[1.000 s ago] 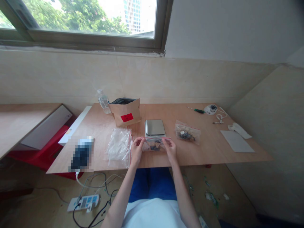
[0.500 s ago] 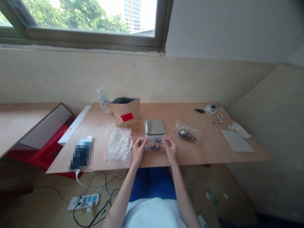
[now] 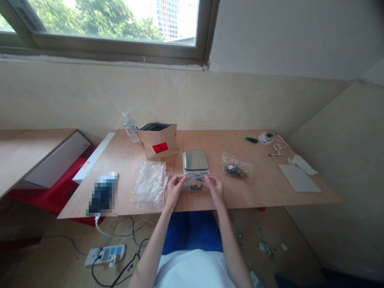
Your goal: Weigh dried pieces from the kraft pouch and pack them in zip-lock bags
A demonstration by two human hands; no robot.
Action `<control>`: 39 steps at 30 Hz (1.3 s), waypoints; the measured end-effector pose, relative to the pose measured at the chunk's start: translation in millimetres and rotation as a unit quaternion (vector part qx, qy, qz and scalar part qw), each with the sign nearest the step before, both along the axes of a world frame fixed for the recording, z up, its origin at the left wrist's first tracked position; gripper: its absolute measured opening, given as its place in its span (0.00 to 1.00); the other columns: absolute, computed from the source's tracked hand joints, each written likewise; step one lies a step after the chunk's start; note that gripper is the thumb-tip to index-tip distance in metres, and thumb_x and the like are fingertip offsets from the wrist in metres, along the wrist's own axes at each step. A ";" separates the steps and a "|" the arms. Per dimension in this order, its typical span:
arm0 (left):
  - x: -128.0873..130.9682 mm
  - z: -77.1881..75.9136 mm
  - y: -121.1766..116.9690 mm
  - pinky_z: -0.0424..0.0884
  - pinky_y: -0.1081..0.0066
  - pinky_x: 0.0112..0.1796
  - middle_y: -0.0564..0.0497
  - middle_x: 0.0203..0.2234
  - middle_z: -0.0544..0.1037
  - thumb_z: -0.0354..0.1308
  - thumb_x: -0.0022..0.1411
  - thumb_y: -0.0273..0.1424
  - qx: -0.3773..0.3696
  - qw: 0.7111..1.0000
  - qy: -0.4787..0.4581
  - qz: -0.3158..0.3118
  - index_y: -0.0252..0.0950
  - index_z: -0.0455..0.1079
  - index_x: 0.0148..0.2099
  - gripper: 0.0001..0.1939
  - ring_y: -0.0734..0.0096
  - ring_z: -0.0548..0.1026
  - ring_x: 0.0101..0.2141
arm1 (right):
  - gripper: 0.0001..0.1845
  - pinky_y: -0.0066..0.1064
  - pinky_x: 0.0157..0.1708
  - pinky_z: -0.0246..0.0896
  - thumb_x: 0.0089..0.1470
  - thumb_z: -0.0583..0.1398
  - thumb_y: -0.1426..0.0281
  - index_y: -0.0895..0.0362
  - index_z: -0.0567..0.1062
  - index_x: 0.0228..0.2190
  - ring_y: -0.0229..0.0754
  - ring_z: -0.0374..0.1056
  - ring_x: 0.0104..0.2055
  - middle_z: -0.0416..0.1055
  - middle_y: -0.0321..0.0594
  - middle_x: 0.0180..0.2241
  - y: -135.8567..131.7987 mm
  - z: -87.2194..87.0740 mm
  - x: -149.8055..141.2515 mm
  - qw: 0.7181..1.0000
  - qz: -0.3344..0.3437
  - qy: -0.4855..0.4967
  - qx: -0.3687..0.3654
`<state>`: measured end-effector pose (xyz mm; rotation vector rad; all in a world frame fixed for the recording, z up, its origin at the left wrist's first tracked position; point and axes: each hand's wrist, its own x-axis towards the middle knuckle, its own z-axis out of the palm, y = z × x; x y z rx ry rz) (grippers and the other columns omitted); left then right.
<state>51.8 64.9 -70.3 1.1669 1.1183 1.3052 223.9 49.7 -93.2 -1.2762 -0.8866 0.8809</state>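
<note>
Between my hands is a clear zip bag [image 3: 195,185] with a red line along its top edge and some dark pieces inside. My left hand [image 3: 175,189] pinches the bag's top edge at the left, and my right hand [image 3: 215,187] pinches it at the right. Just behind the bag lies a small digital scale [image 3: 196,160] with a silver plate, its front partly covered by the bag. Left of my left hand is a pile of clear zip bags [image 3: 150,185]. Another zip bag [image 3: 237,167], with dark parts in it, lies to the right of the scale.
A brown paper pouch [image 3: 159,141] with a red label stands open at the back, beside a plastic bottle [image 3: 131,127]. A screwdriver [image 3: 251,139], a white camera [image 3: 266,137] and white paper [image 3: 299,178] are at the right. A blurred-out device [image 3: 102,195] with a cable lies left.
Both hands stay in almost the same place, pinching the bag's top edge. The dark contents look slightly shifted; nothing else has visibly moved.
</note>
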 end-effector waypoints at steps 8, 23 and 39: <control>4.0 -1.9 -0.2 0.69 0.70 0.37 0.48 0.30 0.79 0.61 0.52 0.39 -0.005 1.000 -0.013 -0.004 0.34 0.75 0.35 0.14 0.65 0.75 0.34 | 0.18 0.41 0.42 0.67 0.43 0.65 0.58 0.58 0.77 0.32 0.46 0.73 0.38 0.77 0.42 0.33 0.2 -1.4 -3.2 1.000 0.012 0.004 -0.006; 6.4 -1.2 -2.3 0.69 0.68 0.40 0.47 0.32 0.79 0.61 0.53 0.39 0.001 1.000 -0.012 0.007 0.34 0.76 0.36 0.14 0.64 0.75 0.36 | 0.17 0.37 0.40 0.68 0.43 0.64 0.58 0.58 0.76 0.31 0.44 0.72 0.37 0.76 0.40 0.32 0.2 0.9 -2.8 1.000 0.010 -0.005 0.003; 9.3 -2.1 -2.8 0.72 0.68 0.36 0.44 0.33 0.79 0.62 0.51 0.39 -0.018 1.000 -0.011 -0.018 0.33 0.77 0.35 0.15 0.62 0.76 0.36 | 0.11 0.30 0.33 0.65 0.46 0.63 0.62 0.57 0.76 0.27 0.40 0.69 0.32 0.72 0.37 0.28 -1.8 14.5 -9.7 0.998 0.063 -0.018 0.023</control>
